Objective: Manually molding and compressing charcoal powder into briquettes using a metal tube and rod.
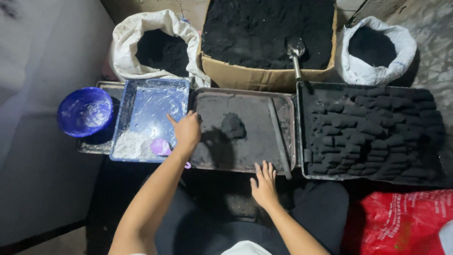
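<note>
Two bare hands work over a dark metal tray [283, 101] dusted with black powder. The left hand [187, 131] hovers at the tray's left edge, fingers loosely curled downward; whether it pinches anything cannot be told, since the palm faces away. The right hand [264, 185] lies flat and open on the tray's near edge, fingers spread, holding nothing. A small black lump [232, 126] sits near the tray's middle, between and apart from both hands, with bare tray all round it. A dark bar [279, 137] lies along the tray's right side. Left of it, a blue tray [150, 106] holds white powder and a purple scoop [161, 147], partly hidden by the left wrist. To the right, a black tray [306, 123] carries rows of black blocks, hard to separate in the dimness. A red printed bag [406, 222] is cut off at the lower right corner.
</note>
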